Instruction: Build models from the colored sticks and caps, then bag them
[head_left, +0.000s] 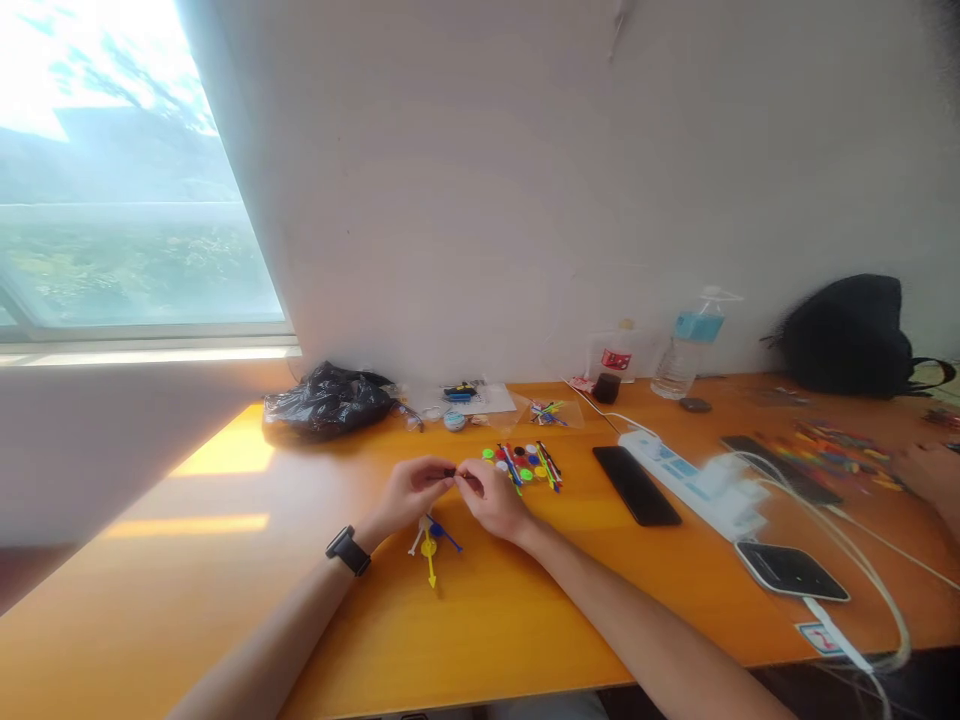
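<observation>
Over the middle of the table my left hand (pixel 418 487) and my right hand (pixel 491 498) meet at the fingertips. Both pinch a small black piece (pixel 450 473); its exact kind is too small to make out. Just below them on the wood lie a yellow arrow-shaped plastic piece (pixel 430 560), a blue stick piece (pixel 446 535) and a white stick piece (pixel 415 540), their inner ends close together. Beyond my right hand is a group of coloured plastic discs and sticks (pixel 529 462). A dark watch (pixel 349 551) is on my left wrist.
Right of the discs lie a black phone (pixel 636 485), a white power strip (pixel 690 480) with cables, and a charging device (pixel 792 572). Along the wall are a black plastic bag (pixel 326 402), a water bottle (pixel 686 345) and a black backpack (pixel 844 335). Another person's hand (pixel 934 470) shows at far right.
</observation>
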